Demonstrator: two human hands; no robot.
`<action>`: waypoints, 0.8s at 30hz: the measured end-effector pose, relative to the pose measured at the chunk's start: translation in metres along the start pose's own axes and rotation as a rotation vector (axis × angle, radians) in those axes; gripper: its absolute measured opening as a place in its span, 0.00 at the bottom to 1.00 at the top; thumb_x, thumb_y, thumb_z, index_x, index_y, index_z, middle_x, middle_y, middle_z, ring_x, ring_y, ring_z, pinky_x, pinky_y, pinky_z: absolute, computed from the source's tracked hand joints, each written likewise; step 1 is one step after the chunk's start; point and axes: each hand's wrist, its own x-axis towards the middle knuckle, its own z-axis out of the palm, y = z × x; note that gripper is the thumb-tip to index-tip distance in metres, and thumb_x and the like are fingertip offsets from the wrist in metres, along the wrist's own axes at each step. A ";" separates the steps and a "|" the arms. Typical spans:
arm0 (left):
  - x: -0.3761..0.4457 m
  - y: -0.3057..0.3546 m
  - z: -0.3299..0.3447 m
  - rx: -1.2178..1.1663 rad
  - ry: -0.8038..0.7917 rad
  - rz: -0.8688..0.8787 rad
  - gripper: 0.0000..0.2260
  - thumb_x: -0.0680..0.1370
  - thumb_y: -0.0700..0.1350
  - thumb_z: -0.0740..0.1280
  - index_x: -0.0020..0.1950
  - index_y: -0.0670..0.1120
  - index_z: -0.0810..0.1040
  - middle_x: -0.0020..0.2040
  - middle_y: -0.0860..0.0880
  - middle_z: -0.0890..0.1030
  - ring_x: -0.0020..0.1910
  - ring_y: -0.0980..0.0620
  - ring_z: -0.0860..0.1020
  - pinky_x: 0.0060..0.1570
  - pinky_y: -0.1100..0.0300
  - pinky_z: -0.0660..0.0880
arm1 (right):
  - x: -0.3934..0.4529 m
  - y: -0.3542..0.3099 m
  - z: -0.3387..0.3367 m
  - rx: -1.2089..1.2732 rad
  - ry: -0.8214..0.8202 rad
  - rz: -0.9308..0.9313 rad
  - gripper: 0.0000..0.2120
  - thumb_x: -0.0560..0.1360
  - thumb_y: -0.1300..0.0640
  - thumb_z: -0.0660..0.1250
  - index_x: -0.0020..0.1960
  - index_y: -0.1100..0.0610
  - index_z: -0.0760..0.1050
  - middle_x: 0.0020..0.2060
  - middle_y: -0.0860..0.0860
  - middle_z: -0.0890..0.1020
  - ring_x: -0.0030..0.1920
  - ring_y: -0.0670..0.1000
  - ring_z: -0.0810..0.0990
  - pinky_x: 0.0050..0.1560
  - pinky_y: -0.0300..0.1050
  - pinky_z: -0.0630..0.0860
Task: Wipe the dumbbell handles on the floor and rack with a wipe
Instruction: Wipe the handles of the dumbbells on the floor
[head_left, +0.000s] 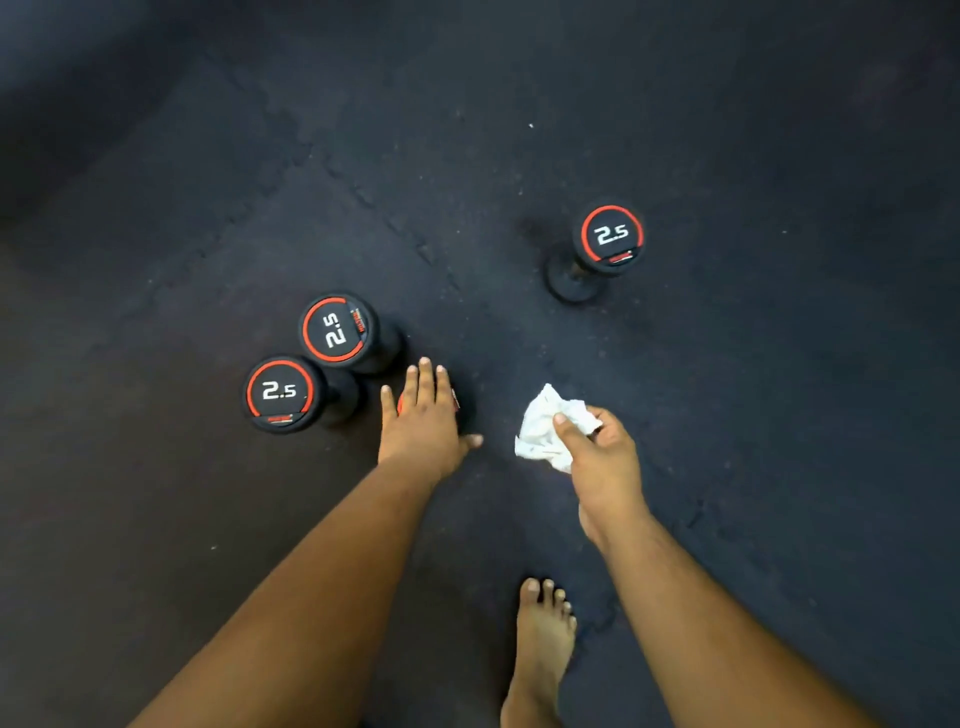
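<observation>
**Black dumbbells stood on end across the gym floor**

Black rubber flooring (727, 130) filled the head view, with puzzle-edged seams between the mats. Three dumbbells marked 2.5 stood upright with their red-ringed ends facing up: one at the far right (611, 235), and two touching each other at the left, the rear one (334, 329) just behind the nearer one (279, 393). A fourth dumbbell (455, 399) stood beside that pair, almost wholly covered by the left hand (423, 415), which lay flat over its top end with fingers straight and spread (only slivers of red rim showed at the hand's edges). The right hand (597, 457) hung above the floor a little to the right, apart from every dumbbell, pinching a crumpled white wipe (545, 426) between thumb and curled fingers. A bare foot (545, 639) rested on the mat below the right forearm
</observation>
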 end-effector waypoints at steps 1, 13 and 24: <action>-0.007 0.009 -0.004 -0.210 0.029 -0.003 0.46 0.79 0.65 0.64 0.83 0.42 0.43 0.83 0.45 0.42 0.82 0.47 0.44 0.80 0.45 0.45 | -0.002 -0.007 -0.003 0.045 0.002 0.023 0.04 0.78 0.63 0.70 0.52 0.57 0.78 0.44 0.53 0.86 0.44 0.50 0.85 0.44 0.46 0.79; -0.051 0.123 -0.059 -1.661 -0.082 -0.337 0.09 0.81 0.43 0.69 0.56 0.38 0.81 0.43 0.44 0.86 0.41 0.51 0.81 0.47 0.56 0.78 | -0.005 -0.095 -0.026 0.239 0.048 0.102 0.07 0.78 0.61 0.71 0.55 0.61 0.79 0.51 0.61 0.86 0.48 0.56 0.85 0.49 0.52 0.81; -0.021 0.111 -0.134 -1.612 -0.067 -0.290 0.11 0.81 0.45 0.59 0.52 0.45 0.81 0.51 0.37 0.84 0.53 0.33 0.82 0.53 0.32 0.79 | 0.012 -0.155 -0.029 -0.526 -0.165 -0.183 0.22 0.75 0.54 0.73 0.67 0.46 0.72 0.65 0.43 0.77 0.65 0.43 0.76 0.63 0.40 0.73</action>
